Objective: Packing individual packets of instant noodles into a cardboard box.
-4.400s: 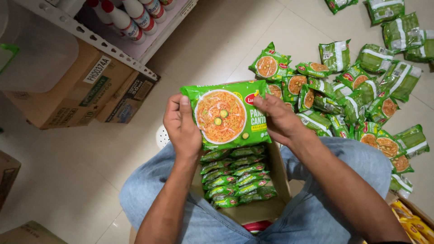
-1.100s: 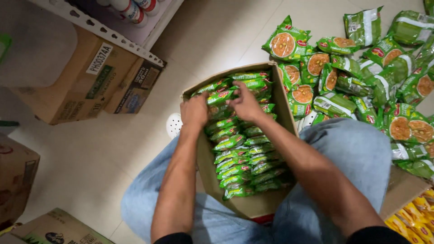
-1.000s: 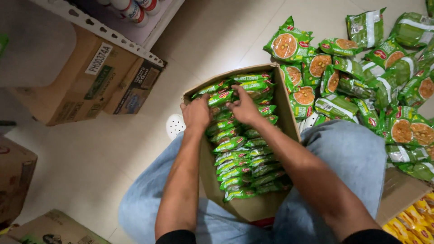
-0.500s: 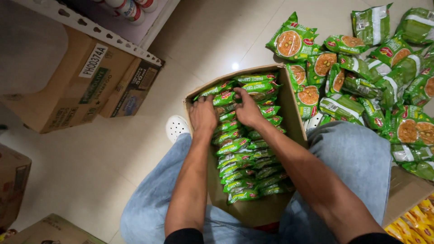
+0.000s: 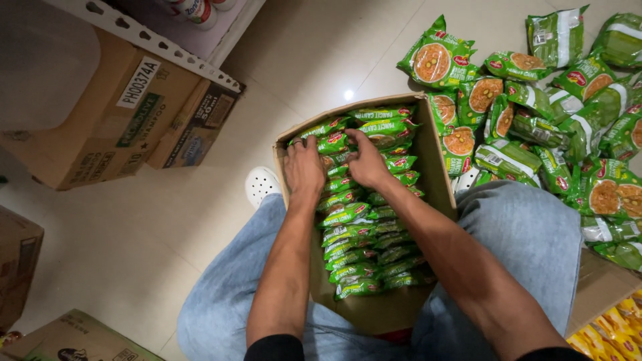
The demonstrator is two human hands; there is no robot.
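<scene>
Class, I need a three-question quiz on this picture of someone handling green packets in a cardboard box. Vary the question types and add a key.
1. True or false: both hands are inside the open cardboard box.
2. The loose green packets on the floor lie to which side of the person: A) left B) right C) behind?
3. Fill in: the packets in the box stand on ____.

Key:
1. True; left hand and right hand press on the packets.
2. B.
3. Edge, in rows.

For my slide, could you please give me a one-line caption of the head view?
Both hands, left hand and right hand, press into green packets in an open cardboard box.
</scene>
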